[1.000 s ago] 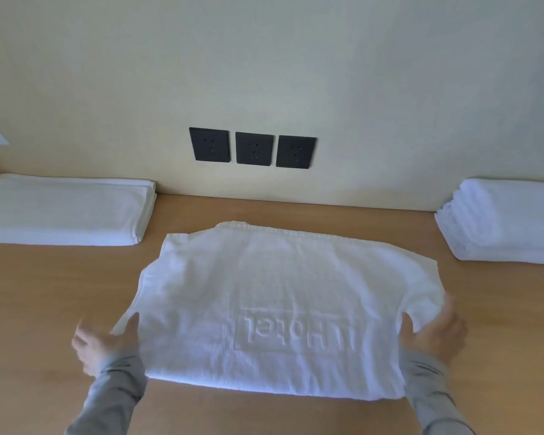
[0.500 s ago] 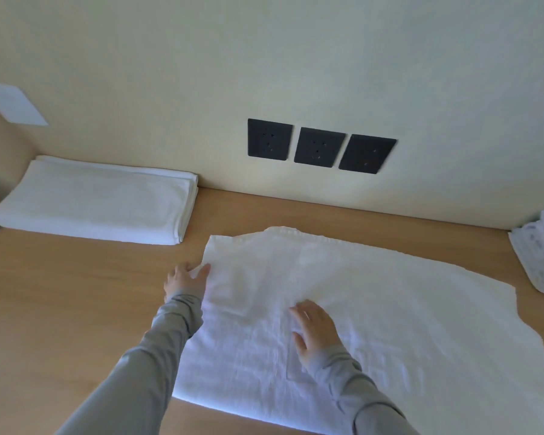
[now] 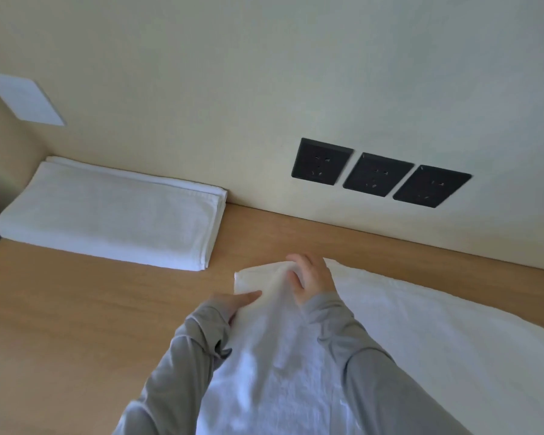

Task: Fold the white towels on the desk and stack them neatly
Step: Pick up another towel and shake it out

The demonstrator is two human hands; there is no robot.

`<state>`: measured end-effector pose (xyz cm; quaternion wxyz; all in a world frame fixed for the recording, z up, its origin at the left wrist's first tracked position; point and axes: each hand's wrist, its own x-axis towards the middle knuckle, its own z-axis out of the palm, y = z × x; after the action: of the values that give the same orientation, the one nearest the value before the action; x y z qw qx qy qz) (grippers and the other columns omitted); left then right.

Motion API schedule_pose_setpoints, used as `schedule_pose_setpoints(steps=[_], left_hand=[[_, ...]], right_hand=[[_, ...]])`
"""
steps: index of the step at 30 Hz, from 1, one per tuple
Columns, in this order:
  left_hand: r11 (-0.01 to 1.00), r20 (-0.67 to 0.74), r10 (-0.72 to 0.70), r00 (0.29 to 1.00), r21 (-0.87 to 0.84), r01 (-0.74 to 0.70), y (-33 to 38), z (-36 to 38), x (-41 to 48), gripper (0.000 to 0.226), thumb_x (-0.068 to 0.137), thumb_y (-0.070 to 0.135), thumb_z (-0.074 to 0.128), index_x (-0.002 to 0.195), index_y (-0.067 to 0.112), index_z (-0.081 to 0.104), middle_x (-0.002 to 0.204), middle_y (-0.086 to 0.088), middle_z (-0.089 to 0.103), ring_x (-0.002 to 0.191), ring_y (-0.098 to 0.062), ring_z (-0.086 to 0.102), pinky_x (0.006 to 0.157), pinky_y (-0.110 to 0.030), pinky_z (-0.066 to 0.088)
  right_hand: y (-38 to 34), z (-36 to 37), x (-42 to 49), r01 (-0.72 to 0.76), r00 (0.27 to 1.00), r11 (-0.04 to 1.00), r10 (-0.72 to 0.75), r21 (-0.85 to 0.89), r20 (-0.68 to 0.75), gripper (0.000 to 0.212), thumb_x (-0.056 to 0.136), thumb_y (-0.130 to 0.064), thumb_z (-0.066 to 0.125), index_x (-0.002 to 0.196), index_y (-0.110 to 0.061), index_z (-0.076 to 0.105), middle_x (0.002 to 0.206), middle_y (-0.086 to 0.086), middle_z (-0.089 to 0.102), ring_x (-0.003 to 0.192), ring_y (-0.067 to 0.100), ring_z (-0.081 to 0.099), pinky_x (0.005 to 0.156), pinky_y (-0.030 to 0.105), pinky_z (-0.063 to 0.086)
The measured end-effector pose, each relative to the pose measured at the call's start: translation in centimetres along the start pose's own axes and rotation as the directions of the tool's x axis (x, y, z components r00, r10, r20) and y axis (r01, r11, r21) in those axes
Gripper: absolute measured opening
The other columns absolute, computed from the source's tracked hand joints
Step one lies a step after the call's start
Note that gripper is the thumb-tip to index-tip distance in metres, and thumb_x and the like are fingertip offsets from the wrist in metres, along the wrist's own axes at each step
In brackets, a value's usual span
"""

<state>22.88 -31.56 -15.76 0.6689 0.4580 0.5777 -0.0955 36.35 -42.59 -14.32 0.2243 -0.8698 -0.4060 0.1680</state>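
A white towel (image 3: 421, 328) lies spread over the wooden desk (image 3: 91, 309), reaching off the right and bottom of the view. Its left end is lifted off the desk. My left hand (image 3: 236, 304) pinches the near left corner of that raised end, thumb on top. My right hand (image 3: 310, 277) grips the far left corner, fingers curled over the cloth. Both arms wear grey sleeves. A folded white towel stack (image 3: 113, 215) sits at the back left against the wall.
Three black wall sockets (image 3: 377, 174) sit on the cream wall just above the desk's back edge. A white plate (image 3: 22, 98) is fixed on the left side wall. Bare desk lies between the folded stack and the towel in my hands.
Both hands have moved to the towel's left edge and taken hold of its two corners, lifting that end. The view has swung left; the pile at the right has left the frame.
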Motion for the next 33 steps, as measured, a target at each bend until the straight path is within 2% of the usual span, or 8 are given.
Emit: schedule_pose_setpoints(steps=[7, 12, 15, 17, 19, 23, 26, 33], left_hand=[[0.957, -0.007, 0.272, 0.962, 0.11, -0.27, -0.8, 2.4, -1.3, 0.017, 0.071, 0.013, 0.072, 0.078, 0.019, 0.058, 0.069, 0.0, 0.057, 0.065, -0.016, 0.054, 0.059, -0.022, 0.042], [0.991, -0.043, 0.127, 0.991, -0.026, -0.128, -0.2, 2.0, -1.1, 0.033, 0.088, 0.044, 0.053, 0.074, 0.015, 0.061, 0.073, 0.0, 0.058, 0.074, -0.017, 0.055, 0.065, -0.026, 0.04], [0.959, -0.025, -0.031, 0.999, -0.284, 0.022, -0.3, 1.8, -0.2, 0.03, 0.096, 0.024, 0.043, 0.081, 0.009, 0.064, 0.081, -0.006, 0.062, 0.075, -0.019, 0.056, 0.076, -0.031, 0.044], [0.928, -0.072, -0.089, 0.993, -0.369, 0.056, -0.6, 2.1, 0.1, 0.012, 0.087, 0.003, 0.054, 0.096, 0.003, 0.063, 0.075, -0.009, 0.059, 0.069, -0.021, 0.054, 0.07, -0.032, 0.049], [0.934, -0.125, -0.1, 0.987, -0.355, 0.05, -0.6, 2.5, 0.0, 0.027, 0.079, -0.003, 0.062, 0.103, 0.009, 0.058, 0.077, -0.007, 0.057, 0.062, -0.017, 0.05, 0.059, -0.027, 0.044], [0.93, -0.201, -0.032, 0.979, -0.365, -0.045, 0.4, 3.9, -1.0, 0.05, 0.069, 0.006, 0.074, 0.109, 0.018, 0.047, 0.117, -0.007, 0.053, 0.087, -0.023, 0.057, 0.075, -0.03, 0.047], [0.931, -0.246, 0.01, 0.969, -0.352, -0.098, 0.8, 4.5, -1.6, 0.064, 0.066, 0.01, 0.076, 0.119, 0.019, 0.041, 0.123, -0.009, 0.052, 0.098, -0.026, 0.056, 0.091, -0.038, 0.047], [0.867, -0.413, 0.349, 0.841, -0.198, -0.457, 0.9, 4.3, -3.9, 0.065, 0.071, 0.02, 0.077, 0.125, 0.023, 0.041, 0.116, 0.004, 0.056, 0.094, -0.013, 0.062, 0.058, -0.008, 0.042]], right_hand=[[-2.2, 0.6, 2.9, -0.049, 0.898, 0.992, 0.096, -0.119, 0.43, 0.029, 0.087, -0.016, 0.049, 0.111, -0.027, 0.06, 0.106, -0.004, 0.064, 0.109, 0.021, 0.057, 0.097, 0.028, 0.039], [-1.7, 0.5, 2.2, -0.049, 0.904, 0.981, 0.123, -0.186, 0.409, 0.046, 0.087, -0.024, 0.06, 0.13, -0.028, 0.047, 0.128, -0.008, 0.052, 0.12, 0.015, 0.045, 0.107, 0.028, 0.03], [-2.1, 0.6, 1.8, -0.041, 0.89, 0.969, 0.146, -0.242, 0.433, 0.05, 0.089, -0.016, 0.051, 0.134, -0.033, 0.042, 0.129, -0.01, 0.047, 0.122, 0.018, 0.034, 0.107, 0.025, 0.026], [-2.3, 0.6, 1.2, -0.093, 0.883, 0.973, 0.179, -0.212, 0.433, 0.053, 0.088, -0.009, 0.046, 0.135, -0.034, 0.041, 0.128, -0.008, 0.044, 0.123, 0.022, 0.029, 0.107, 0.024, 0.025], [-2.3, 0.5, 0.4, -0.107, 0.893, 0.974, 0.183, -0.2, 0.411, 0.055, 0.086, -0.007, 0.044, 0.134, -0.035, 0.041, 0.132, -0.008, 0.042, 0.127, 0.021, 0.026, 0.11, 0.024, 0.021], [-2.3, 0.2, -0.5, -0.127, 0.917, 0.984, 0.166, -0.128, 0.363, 0.059, 0.084, -0.006, 0.043, 0.135, -0.035, 0.041, 0.14, -0.01, 0.04, 0.135, 0.018, 0.021, 0.114, 0.025, 0.012], [-2.4, 0.0, -0.8, -0.128, 0.936, 0.99, 0.139, -0.058, 0.322, 0.051, 0.086, -0.008, 0.045, 0.131, -0.034, 0.046, 0.132, -0.009, 0.05, 0.13, 0.015, 0.029, 0.116, 0.028, 0.01], [-3.2, -0.8, -0.2, -0.162, 0.936, 0.974, 0.101, 0.159, 0.336, 0.049, 0.087, -0.017, 0.056, 0.133, -0.032, 0.046, 0.127, -0.007, 0.056, 0.124, 0.015, 0.045, 0.113, 0.039, 0.025]])
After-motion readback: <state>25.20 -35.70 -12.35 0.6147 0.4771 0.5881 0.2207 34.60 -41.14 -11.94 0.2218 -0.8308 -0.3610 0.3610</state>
